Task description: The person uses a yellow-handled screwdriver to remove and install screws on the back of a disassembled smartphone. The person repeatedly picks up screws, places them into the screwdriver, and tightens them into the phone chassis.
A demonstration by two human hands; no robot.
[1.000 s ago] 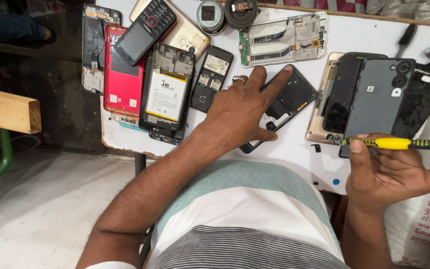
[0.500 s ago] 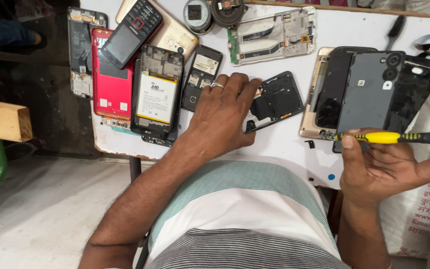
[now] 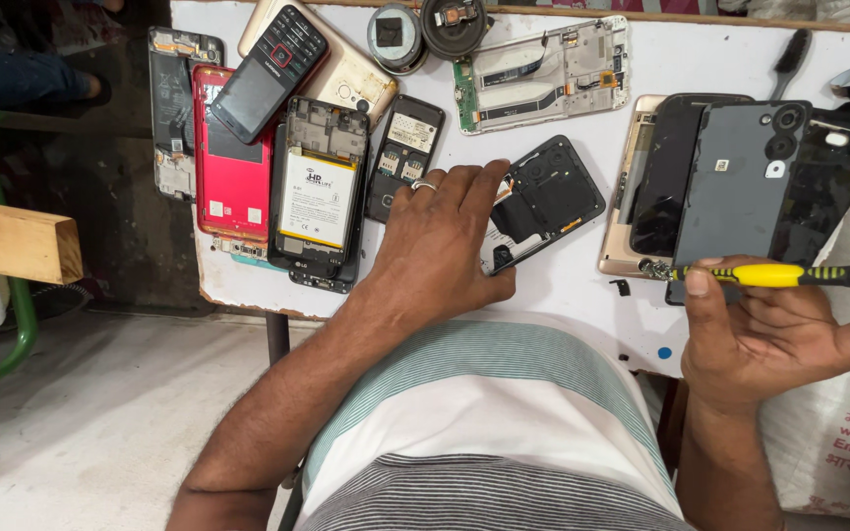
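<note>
Over on the far left edge of the white table [image 3: 582, 295] sits a bare phone frame [image 3: 171, 108] with its circuitry showing, and right beside it a red back cover [image 3: 231, 182] with a black keypad phone [image 3: 270, 73] lying tilted across its top corner. Next along, an opened phone [image 3: 319, 192] lies face down, its white-labelled battery exposed, and just right of that a small black handset [image 3: 403, 155] with its back off. Now the left hand [image 3: 442, 241], ring on one finger, is pressed flat, fingers spread, not closed around anything; it lies over the near end of a black opened phone body [image 3: 548, 197], which sits tilted near the middle of the table. Above it, at the table's far edge, a long metal mid-frame [image 3: 543, 74] and two round parts [image 3: 425, 29]. Moving right, a gold-edged phone [image 3: 641, 197] with dark glass, then a grey back cover [image 3: 740, 177] with camera holes overlapping it, and a glossy black panel [image 3: 828, 192] beyond. At the near right, the right hand [image 3: 769, 329] is curled around a yellow-handled screwdriver [image 3: 769, 274], thumb on top, shaft lying level, its metal tip touching the lower corner of the gold-edged phone.
</note>
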